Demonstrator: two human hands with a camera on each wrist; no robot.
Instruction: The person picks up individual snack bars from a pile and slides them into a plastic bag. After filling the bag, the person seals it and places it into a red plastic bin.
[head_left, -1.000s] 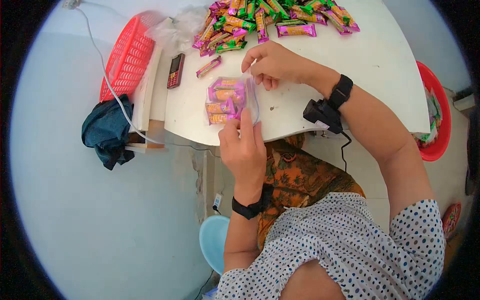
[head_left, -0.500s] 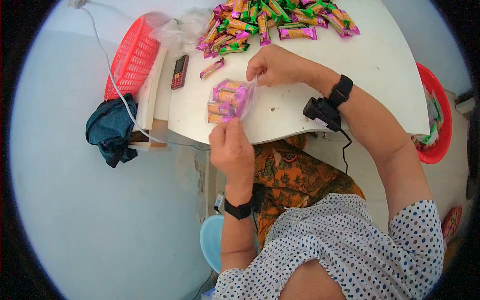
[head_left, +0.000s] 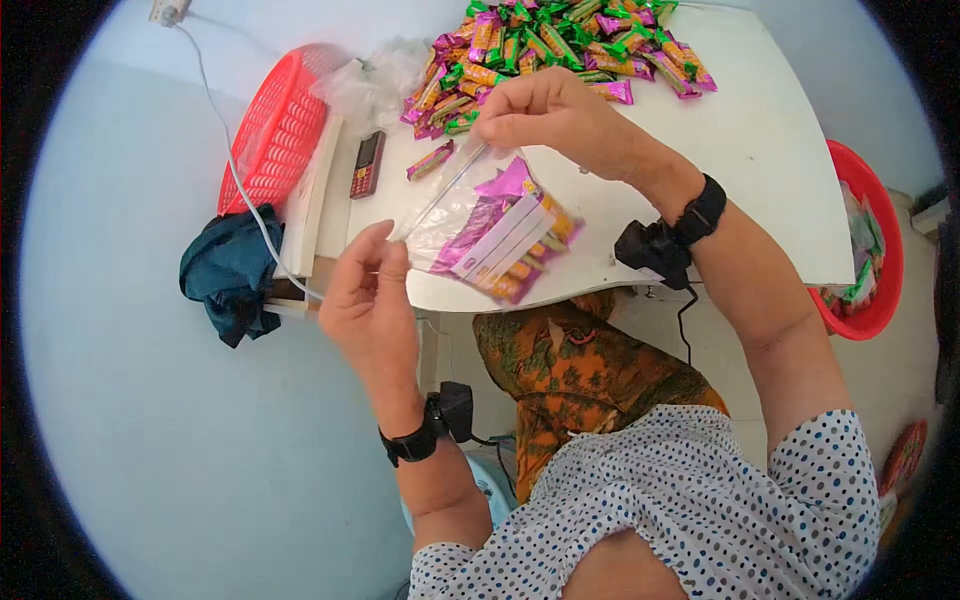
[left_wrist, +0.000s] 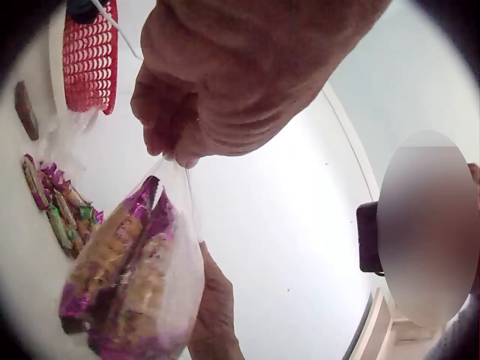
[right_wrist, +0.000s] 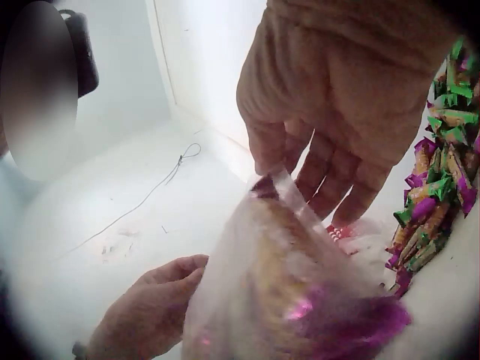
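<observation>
A clear zip bag (head_left: 505,235) filled with several purple-and-orange wrapped snack bars hangs between both hands, over the table's front edge in the head view. My left hand (head_left: 375,295) pinches one top corner between thumb and fingertips. The opposite top corner is pinched by my right hand (head_left: 550,118), farther back over the table. A white label strip shows on the bag's side. In the left wrist view the bag (left_wrist: 142,277) dangles below the left fingertips, bars showing through the plastic. The right wrist view has the bag (right_wrist: 277,277) under the right thumb and fingers.
A heap of green and purple wrapped bars (head_left: 555,45) covers the back of the white table (head_left: 740,130). One loose bar (head_left: 430,160) lies near a phone (head_left: 367,165). A red basket (head_left: 285,130) stands at left, a red tub (head_left: 870,240) at right below the table.
The bag has gone from lying on the table to hanging from both hands, turned so its label side shows. My left hand has moved left, away from the right.
</observation>
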